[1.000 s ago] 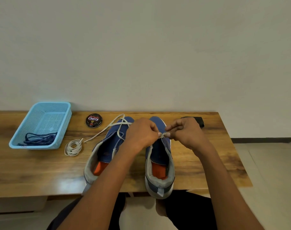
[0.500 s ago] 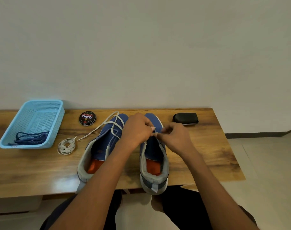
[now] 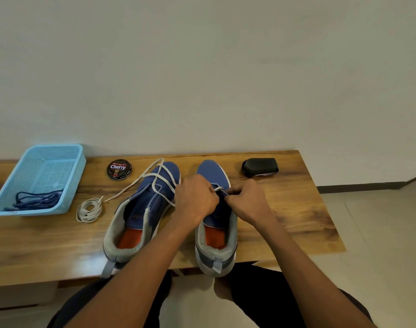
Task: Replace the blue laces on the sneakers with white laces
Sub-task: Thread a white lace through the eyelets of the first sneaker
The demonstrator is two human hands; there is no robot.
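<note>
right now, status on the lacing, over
Both hands pinching white lace at right sneaker. Left sneaker loosely laced. Nothing in the way.

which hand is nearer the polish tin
Left. The left hand is on the right sneaker, with the left sneaker between it and the polish tin; the right hand is farther right.

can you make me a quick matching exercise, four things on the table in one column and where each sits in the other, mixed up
Things:
1. blue laces
2. polish tin
3. coiled white lace
4. black brush

Places:
A. far right of the table, beyond the right sneaker
B. inside the basket
C. on the table between the basket and the left sneaker
D. at the back of the table, just right of the basket

Pairs: 1-B, 2-D, 3-C, 4-A
</note>
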